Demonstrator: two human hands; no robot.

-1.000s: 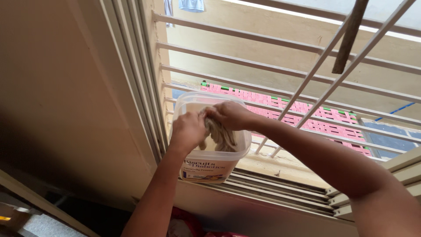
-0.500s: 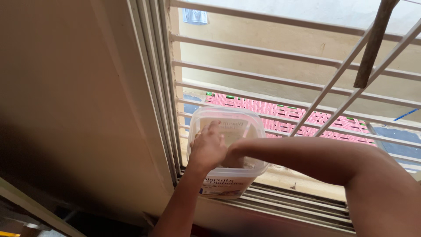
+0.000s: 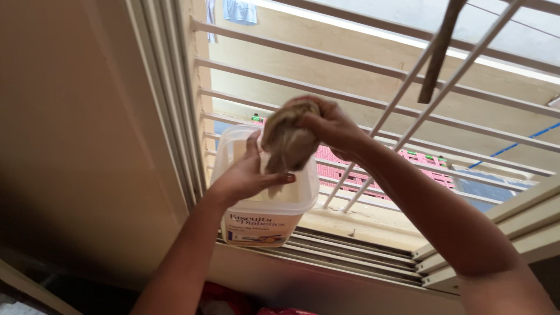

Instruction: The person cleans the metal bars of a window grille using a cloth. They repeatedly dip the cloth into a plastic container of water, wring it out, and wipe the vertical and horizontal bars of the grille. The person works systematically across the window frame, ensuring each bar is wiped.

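Brownish wet cloth [image 3: 289,140] gripped tight in our right hand [image 3: 332,125]. Our left hand [image 3: 248,178] pinches its lower end above the plastic tub [image 3: 265,213].

A home, seen at an open window in what looks like an upper-floor flat. Just behind the person's two hands [image 3: 291,151] runs a white grille of horizontal metal bars [image 3: 361,102], with a sliding window track [image 3: 350,254] on the sill below them and a plain beige wall [image 3: 70,134] to their left. Beyond the bars, well past the hands, stands a neighbouring beige building wall [image 3: 350,64], with blue laundry [image 3: 239,10] hanging above and to the left and pink latticed screens [image 3: 420,166] lower down, the usual look of a residential block.
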